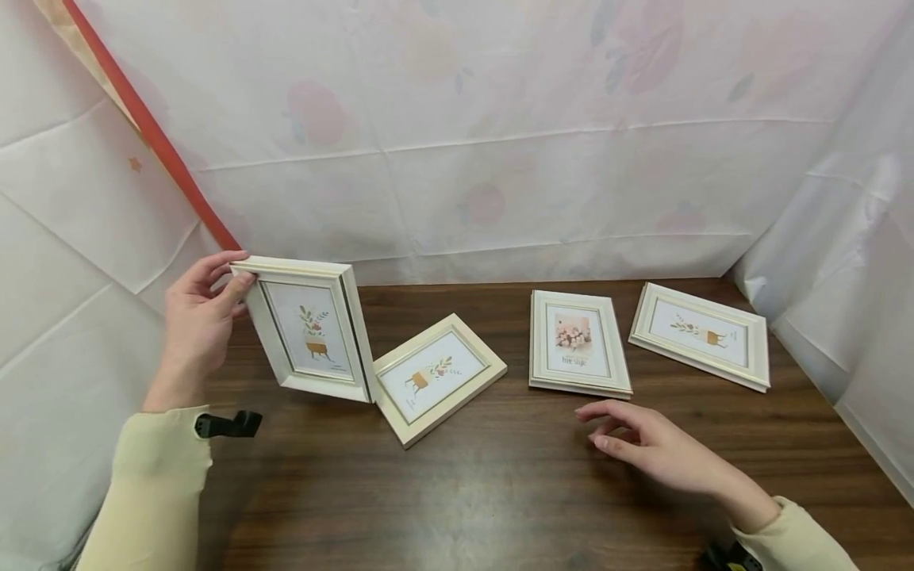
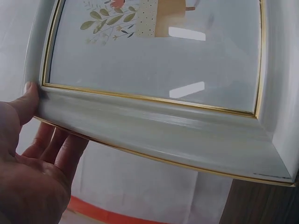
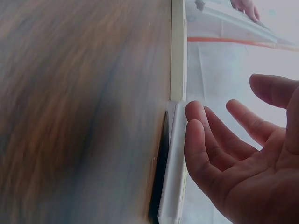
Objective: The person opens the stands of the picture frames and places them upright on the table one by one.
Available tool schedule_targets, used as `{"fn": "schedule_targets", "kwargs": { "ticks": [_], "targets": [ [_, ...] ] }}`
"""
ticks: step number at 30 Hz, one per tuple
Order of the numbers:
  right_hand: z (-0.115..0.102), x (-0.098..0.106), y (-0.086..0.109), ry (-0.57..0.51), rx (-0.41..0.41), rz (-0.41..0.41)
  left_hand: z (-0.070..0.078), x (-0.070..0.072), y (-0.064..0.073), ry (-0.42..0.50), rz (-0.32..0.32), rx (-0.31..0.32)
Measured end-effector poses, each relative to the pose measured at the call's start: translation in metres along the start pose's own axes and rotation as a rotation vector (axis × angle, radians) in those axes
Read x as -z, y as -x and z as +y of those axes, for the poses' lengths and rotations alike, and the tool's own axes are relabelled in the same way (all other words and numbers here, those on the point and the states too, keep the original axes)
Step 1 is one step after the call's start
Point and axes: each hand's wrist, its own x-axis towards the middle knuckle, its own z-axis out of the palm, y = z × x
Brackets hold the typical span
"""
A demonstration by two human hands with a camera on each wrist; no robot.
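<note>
My left hand (image 1: 203,313) pinches the upper left corner of a cream picture frame (image 1: 267,345) with gold inner trim, its thumb on the front and its fingers behind. The frame is held upright and slightly tilted, and its lower right corner overlaps a second frame (image 1: 457,323) in the head view; whether they touch I cannot tell. In the left wrist view, the thumb (image 2: 30,100) presses the frame's border. My right hand (image 1: 664,448) hovers over the table with loosely bent fingers and holds nothing. Just beyond its fingertips lies a frame with a pink flower picture (image 1: 574,337).
Another cream frame (image 1: 703,333) with a potted-plant picture lies at the far right of the dark wooden table (image 1: 457,507). White patterned cloth (image 1: 457,143) hangs behind the table and along both sides. A red strip (image 1: 153,131) runs down the cloth at left.
</note>
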Motion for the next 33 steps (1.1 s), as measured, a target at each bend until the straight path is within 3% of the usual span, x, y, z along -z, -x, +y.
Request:
{"fn": "schedule_targets", "kwargs": {
  "ticks": [8,14,22,28,33],
  "targets": [
    [-0.006,-0.006,-0.008,-0.006,-0.002,-0.037,0.004,-0.034,0.01,0.075,-0.046,-0.062],
    [-0.009,-0.005,-0.017,0.002,0.002,-0.05,-0.002,-0.053,0.01,0.139,-0.149,-0.112],
    [-0.015,-0.003,-0.027,-0.005,0.014,-0.032,-0.013,-0.073,0.015,0.234,-0.22,-0.109],
    [-0.019,-0.009,-0.034,-0.049,0.039,-0.017,-0.021,-0.087,0.02,0.367,-0.342,-0.1],
    [-0.024,-0.016,-0.042,-0.074,0.061,0.047,-0.025,-0.099,0.024,0.449,-0.437,-0.068]
  ]
}}
